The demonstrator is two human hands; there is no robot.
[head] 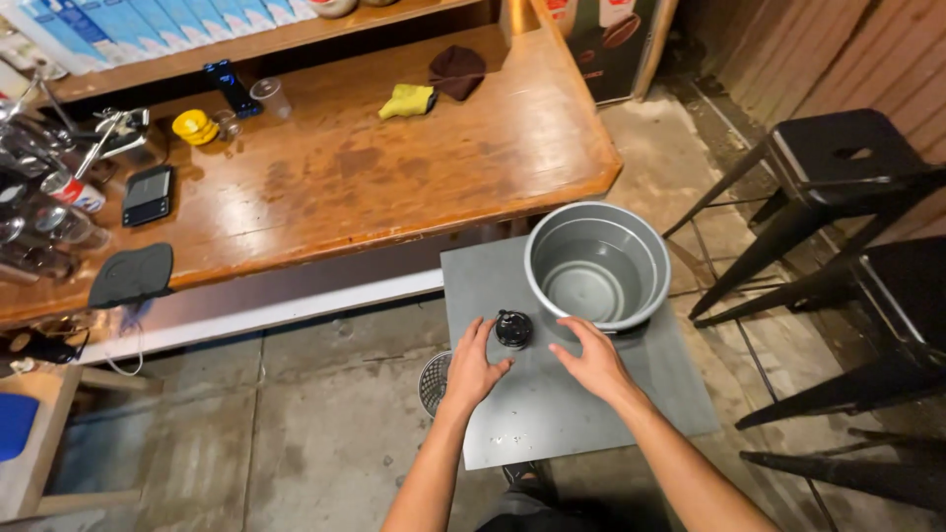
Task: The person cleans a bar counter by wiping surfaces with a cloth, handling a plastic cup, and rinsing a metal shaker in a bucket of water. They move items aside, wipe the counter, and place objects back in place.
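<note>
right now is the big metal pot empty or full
Empty: the pot stands upright on the grey board, its bare inner bottom showing.

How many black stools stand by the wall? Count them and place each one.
2, possibly more. One black stool stands at upper right by the wooden wall; a second is nearer, at the right edge, partly cut off. Dark legs below may belong to another.

Between the hands, the knob (513, 328) looks like glossy black plastic. Under both palms lies a grey board (552, 409), matt and smooth. Just beyond the right hand (594, 361), the pot (597, 264) is brushed metal with a dull sheen. Beside the left hand (473, 366), a mesh basket (434, 382) looks like metal. Farther ahead, the counter (394, 167) is varnished wood, worn and stained, with a yellow cloth (408, 100) on it. The floor (325, 433) is rough concrete.
</note>
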